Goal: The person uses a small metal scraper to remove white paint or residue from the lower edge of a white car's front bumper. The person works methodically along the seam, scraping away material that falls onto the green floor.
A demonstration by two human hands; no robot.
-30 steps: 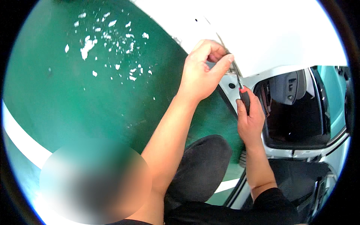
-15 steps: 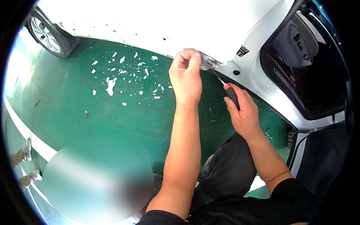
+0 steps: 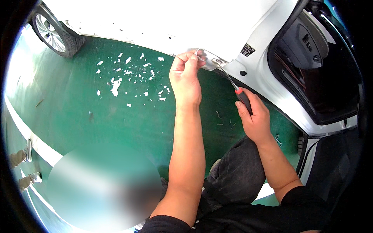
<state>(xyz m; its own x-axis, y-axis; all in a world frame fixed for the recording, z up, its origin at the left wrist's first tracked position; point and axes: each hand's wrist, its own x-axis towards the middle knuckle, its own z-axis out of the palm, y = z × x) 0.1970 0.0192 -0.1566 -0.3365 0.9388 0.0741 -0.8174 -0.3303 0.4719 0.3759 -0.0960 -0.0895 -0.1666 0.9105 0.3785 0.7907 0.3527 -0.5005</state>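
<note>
My right hand (image 3: pixel 257 122) is wrapped round a screwdriver-like tool (image 3: pixel 244 101) with a black and red handle and a thin metal shaft. The shaft slants up to the left, its tip touching a shiny grey patch (image 3: pixel 210 59) at the lower corner of the white car body (image 3: pixel 155 23). Just left of the tip, my left hand (image 3: pixel 186 79) has thumb and forefinger pinched together at the body's lower edge. A thin pale strip or edge shows by those fingertips; whether they hold it is unclear.
White flakes (image 3: pixel 115 87) lie scattered over the green floor (image 3: pixel 128 124) to the left. A car wheel (image 3: pixel 52 35) stands at the far left, and an open car door (image 3: pixel 307 42) at the right. Another person's shoes (image 3: pixel 28 150) show at the left edge.
My left hand has moved a little left, away from the tool's tip, uncovering more of the grey patch. My right hand and the tool have shifted slightly right and down.
</note>
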